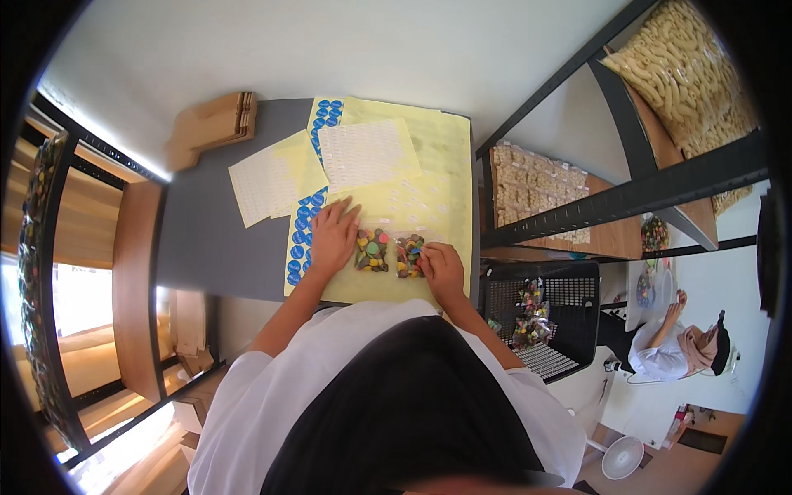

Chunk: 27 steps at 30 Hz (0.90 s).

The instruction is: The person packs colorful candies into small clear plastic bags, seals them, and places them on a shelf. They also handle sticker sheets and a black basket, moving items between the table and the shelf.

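Two clear plastic bags of multicoloured candies lie side by side on the yellow sheets in front of me, the left bag (372,250) and the right bag (408,257). My left hand (334,238) lies with its fingers spread beside the left bag, over the edge of a strip of round blue stickers (297,252). At the right bag, my right hand (442,266) has its fingertips bent together on the bag's right side, near a small blue spot; whether they grip anything is unclear. Small clear labels (417,198) dot the yellow sheet (455,161) above. Two label sheets (370,151) (275,176) lie beyond my left hand.
Folded brown cardboard (213,127) sits at the table's far left. A black plastic crate (572,322) with candy bags stands at the right, under shelves holding bagged snacks (535,182). Another person (665,352) works farther right. A wooden shelf (139,291) stands left.
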Available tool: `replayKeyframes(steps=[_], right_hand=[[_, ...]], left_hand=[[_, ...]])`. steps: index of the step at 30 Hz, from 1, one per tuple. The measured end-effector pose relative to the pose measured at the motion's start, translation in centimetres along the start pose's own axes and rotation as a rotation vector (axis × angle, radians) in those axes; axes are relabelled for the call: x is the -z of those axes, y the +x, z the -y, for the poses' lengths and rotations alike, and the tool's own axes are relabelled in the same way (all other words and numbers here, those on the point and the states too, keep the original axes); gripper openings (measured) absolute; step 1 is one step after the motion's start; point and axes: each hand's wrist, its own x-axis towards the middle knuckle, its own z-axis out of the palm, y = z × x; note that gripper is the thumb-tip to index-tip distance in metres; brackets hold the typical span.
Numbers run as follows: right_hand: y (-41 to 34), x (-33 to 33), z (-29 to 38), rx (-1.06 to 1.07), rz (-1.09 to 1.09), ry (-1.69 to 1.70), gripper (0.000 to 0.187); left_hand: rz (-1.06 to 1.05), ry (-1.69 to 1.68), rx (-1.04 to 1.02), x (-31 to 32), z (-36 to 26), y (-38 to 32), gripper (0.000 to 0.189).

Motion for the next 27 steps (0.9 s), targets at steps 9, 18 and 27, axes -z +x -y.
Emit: replayKeyframes(steps=[9,18,27], right_hand=[[-0.7,-0.6,0.5,0.067,-0.001,-0.057,0.023],[-0.6,-0.2,0.7,0.081,0.008,-0.064,0.022],[-0.6,-0.1,1.2,0.098,0.097,-0.128,0.032]], left_hand=[[0.013,0.006,-0.006,0.2,-0.1,0.1,0.033],[0.005,0.016,-0.014,0.2,-0.2,0.1,0.033],[0.019,0.004,-0.009,0.2,-0.1,0.2,0.033]])
